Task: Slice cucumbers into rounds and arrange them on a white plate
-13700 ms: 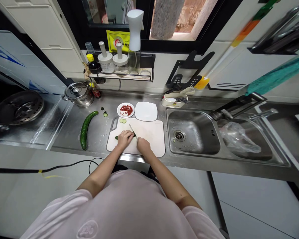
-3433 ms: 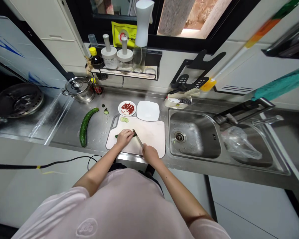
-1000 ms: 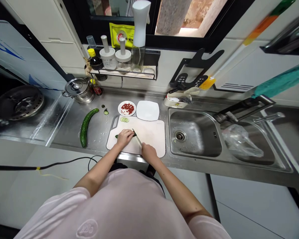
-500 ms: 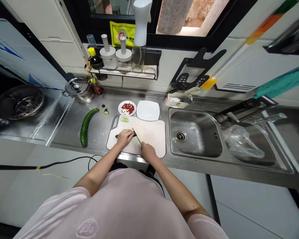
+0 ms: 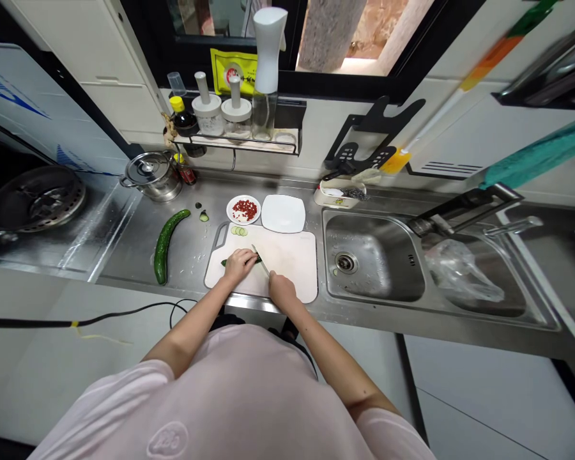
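Observation:
On the white cutting board (image 5: 290, 262) lies a dark green piece of cucumber (image 5: 225, 262), mostly covered by my left hand (image 5: 240, 264), whose fingers are closed over it. My right hand (image 5: 281, 289) is wrapped round the handle of a knife (image 5: 261, 257). The blade slants up and left, with its edge at the cucumber's right end by my left fingertips. Several pale cucumber slices (image 5: 239, 230) lie at the board's upper left. A whole cucumber (image 5: 164, 246) rests on the steel counter to the left, near some small cut-off ends (image 5: 204, 216).
Behind the board stand a plate of chopped red pieces (image 5: 244, 209) and a white square plate (image 5: 283, 213). A steel pot (image 5: 153, 176) is at the back left, a frying pan (image 5: 34, 198) on the far left. The sink (image 5: 374, 255) lies right of the board.
The camera view has shifted slightly. Both hands stay in nearly the same place, with the knife still against the cucumber's right end.

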Demonstrator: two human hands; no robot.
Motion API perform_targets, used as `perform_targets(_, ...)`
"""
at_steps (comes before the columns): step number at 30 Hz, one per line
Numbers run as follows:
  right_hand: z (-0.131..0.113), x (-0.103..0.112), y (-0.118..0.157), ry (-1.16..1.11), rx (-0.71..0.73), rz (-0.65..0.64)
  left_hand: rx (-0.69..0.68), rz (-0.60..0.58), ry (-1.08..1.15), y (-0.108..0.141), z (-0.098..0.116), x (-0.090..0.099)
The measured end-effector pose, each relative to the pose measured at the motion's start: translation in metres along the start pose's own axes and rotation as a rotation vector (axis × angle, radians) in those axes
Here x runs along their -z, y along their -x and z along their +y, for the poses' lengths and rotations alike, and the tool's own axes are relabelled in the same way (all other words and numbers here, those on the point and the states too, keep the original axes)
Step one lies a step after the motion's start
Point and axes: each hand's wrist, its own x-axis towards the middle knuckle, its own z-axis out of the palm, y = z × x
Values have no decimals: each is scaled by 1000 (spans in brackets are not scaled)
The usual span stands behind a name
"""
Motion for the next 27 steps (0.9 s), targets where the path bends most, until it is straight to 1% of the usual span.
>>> perform_targets(5,-1,1,4,4,-11,-2,4,-7,1,0,1,1)
perform_targets(9,0,2,13,13,-25,-37,14,-3,6,0,1,0)
perform_targets(17,7,-6,24,0,-46,-54,16,6,14,1,2,0)
perform_targets(22,5,-7,22,2,-43,-45,24,11,24,0,3,0)
perform_targets(27,0,-4,10,0,-36,-25,25,9,30,0,2,0)
